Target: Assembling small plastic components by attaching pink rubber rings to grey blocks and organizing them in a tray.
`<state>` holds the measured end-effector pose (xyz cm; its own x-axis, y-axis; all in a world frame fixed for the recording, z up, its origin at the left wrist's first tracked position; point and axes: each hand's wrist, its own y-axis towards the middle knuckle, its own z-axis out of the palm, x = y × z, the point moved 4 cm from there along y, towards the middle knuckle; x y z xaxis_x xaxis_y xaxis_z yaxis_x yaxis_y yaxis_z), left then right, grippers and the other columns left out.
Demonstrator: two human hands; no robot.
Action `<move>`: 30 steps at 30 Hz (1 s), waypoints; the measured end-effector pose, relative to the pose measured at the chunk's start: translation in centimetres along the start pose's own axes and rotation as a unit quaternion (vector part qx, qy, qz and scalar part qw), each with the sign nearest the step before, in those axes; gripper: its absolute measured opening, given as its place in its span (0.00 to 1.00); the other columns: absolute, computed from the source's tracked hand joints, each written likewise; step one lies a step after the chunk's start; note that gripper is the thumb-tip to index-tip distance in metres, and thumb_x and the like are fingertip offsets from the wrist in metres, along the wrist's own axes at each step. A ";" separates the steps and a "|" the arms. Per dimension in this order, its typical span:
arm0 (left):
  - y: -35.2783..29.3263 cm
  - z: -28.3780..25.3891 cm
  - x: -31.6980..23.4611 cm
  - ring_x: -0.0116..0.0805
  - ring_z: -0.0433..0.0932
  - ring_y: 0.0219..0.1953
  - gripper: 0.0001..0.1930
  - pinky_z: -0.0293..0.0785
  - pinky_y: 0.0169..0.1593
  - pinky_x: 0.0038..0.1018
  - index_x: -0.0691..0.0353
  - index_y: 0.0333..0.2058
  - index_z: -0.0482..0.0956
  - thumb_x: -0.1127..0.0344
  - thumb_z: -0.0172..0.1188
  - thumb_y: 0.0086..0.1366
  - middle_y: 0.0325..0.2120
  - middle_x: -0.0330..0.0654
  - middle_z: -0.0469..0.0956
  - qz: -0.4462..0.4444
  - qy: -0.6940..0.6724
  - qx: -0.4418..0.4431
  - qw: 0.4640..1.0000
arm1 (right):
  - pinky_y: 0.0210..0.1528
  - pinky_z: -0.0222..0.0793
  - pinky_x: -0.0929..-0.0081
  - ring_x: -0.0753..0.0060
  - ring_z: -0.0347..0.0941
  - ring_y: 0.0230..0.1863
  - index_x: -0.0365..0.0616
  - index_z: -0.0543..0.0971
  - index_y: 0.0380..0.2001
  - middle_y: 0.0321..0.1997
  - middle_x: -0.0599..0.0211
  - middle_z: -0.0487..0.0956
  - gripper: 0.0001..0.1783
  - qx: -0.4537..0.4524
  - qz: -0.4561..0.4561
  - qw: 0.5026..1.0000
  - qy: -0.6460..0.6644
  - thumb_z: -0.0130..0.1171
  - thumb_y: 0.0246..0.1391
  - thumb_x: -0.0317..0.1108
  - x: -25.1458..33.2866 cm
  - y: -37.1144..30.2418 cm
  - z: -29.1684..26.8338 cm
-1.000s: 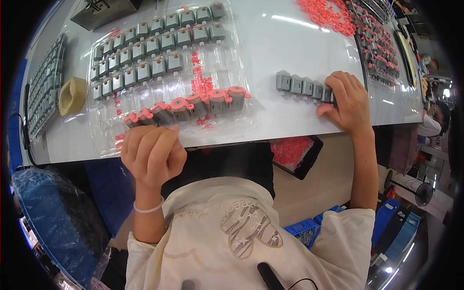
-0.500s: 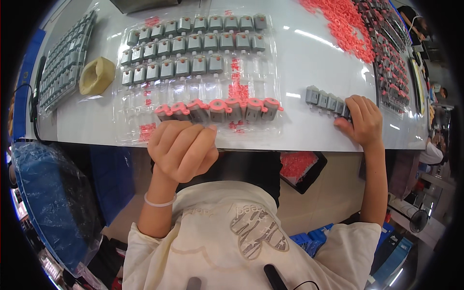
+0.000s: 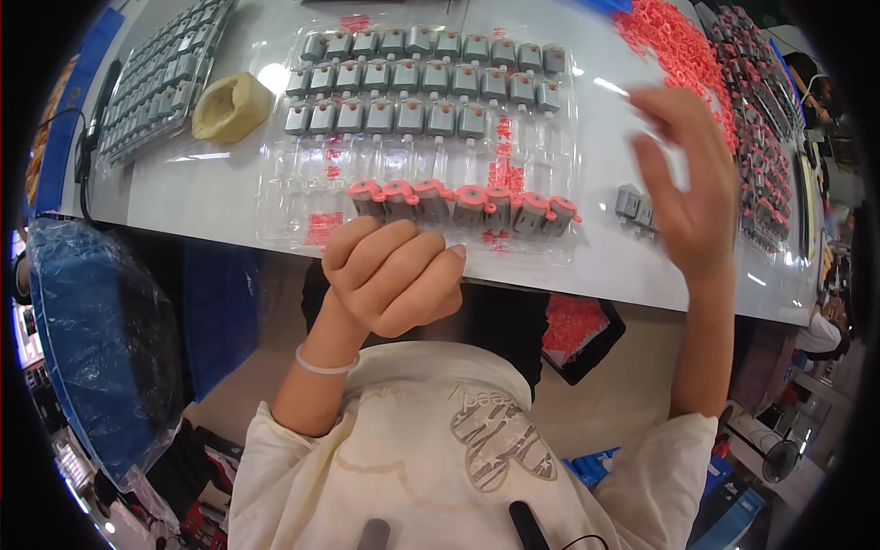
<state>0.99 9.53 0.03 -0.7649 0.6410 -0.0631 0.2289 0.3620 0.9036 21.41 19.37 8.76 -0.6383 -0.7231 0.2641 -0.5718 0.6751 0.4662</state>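
A see-through plastic tray (image 3: 307,183) holds rows of small grey motors (image 3: 408,78). Along its near side stands a row of several grey motors with pink caps (image 3: 472,206). My left hand (image 3: 394,275) is closed in a fist at the tray's near edge, just below the left end of that row; whatever its curled fingers hold is hidden. My right hand (image 3: 692,197) is smeared by motion, its thumb and fingers apart, with nothing visible between them. It hovers over the table beside a short line of bare grey motors (image 3: 628,202), partly covering them.
At the far right lies a heap of loose pink plastic pieces (image 3: 674,41), next to trays of pink-capped motors (image 3: 765,174). A yellowish hollow block (image 3: 229,108) sits left of the middle tray. Beyond it is another tray of grey motors (image 3: 165,78). The table's front edge runs below my hands.
My right hand has let go of the line of grey motors and lifted away toward the far side, its fingers spreading. My left hand stays closed by the capped row. The whole view has shifted.
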 end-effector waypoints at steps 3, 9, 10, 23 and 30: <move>0.1 -0.1 0.1 0.29 0.72 0.27 0.09 0.64 0.35 0.25 0.52 0.27 0.75 0.71 0.53 0.44 0.24 0.32 0.74 -0.008 -0.003 -0.019 1.000 | 0.44 0.65 0.66 0.58 0.70 0.42 0.42 0.74 0.44 0.45 0.61 0.72 0.15 0.032 -0.053 0.996 0.066 0.48 0.51 0.23 2.2 3.4 4.9; 0.2 0.0 0.0 0.28 0.72 0.26 0.06 0.65 0.32 0.24 0.53 0.25 0.74 0.70 0.53 0.45 0.23 0.33 0.74 -0.006 -0.006 -0.013 1.000 | 0.44 0.65 0.65 0.55 0.68 0.43 0.40 0.74 0.43 0.42 0.60 0.71 0.17 0.121 -0.054 0.990 0.044 0.48 0.48 0.22 4.3 4.4 8.1; 0.2 -0.1 0.0 0.28 0.72 0.26 0.05 0.65 0.31 0.24 0.53 0.24 0.74 0.70 0.53 0.45 0.22 0.33 0.73 -0.009 -0.009 -0.008 1.000 | 0.44 0.65 0.65 0.55 0.68 0.43 0.39 0.74 0.43 0.41 0.59 0.71 0.16 0.141 -0.062 0.988 0.011 0.49 0.48 0.23 4.5 4.2 8.5; 0.1 -0.1 0.0 0.28 0.72 0.25 0.04 0.68 0.32 0.23 0.54 0.24 0.74 0.70 0.53 0.45 0.21 0.33 0.72 -0.011 -0.008 0.005 1.000 | 0.38 0.65 0.68 0.60 0.67 0.35 0.41 0.72 0.32 0.33 0.62 0.70 0.09 0.084 0.043 0.985 0.143 0.57 0.45 0.29 5.2 4.9 8.0; 0.2 0.0 0.1 0.29 0.73 0.24 0.04 0.69 0.28 0.22 0.56 0.24 0.74 0.71 0.54 0.46 0.21 0.34 0.72 -0.007 -0.023 0.011 1.000 | 0.36 0.66 0.72 0.63 0.69 0.30 0.39 0.74 0.34 0.30 0.61 0.75 0.11 0.108 0.043 0.979 0.170 0.57 0.45 0.29 5.3 4.1 9.0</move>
<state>0.97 9.61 0.21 -0.7400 0.6658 -0.0948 0.2319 0.3849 0.8933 11.08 19.60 4.47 -0.5014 -0.6445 0.5773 -0.6425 0.7242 0.2505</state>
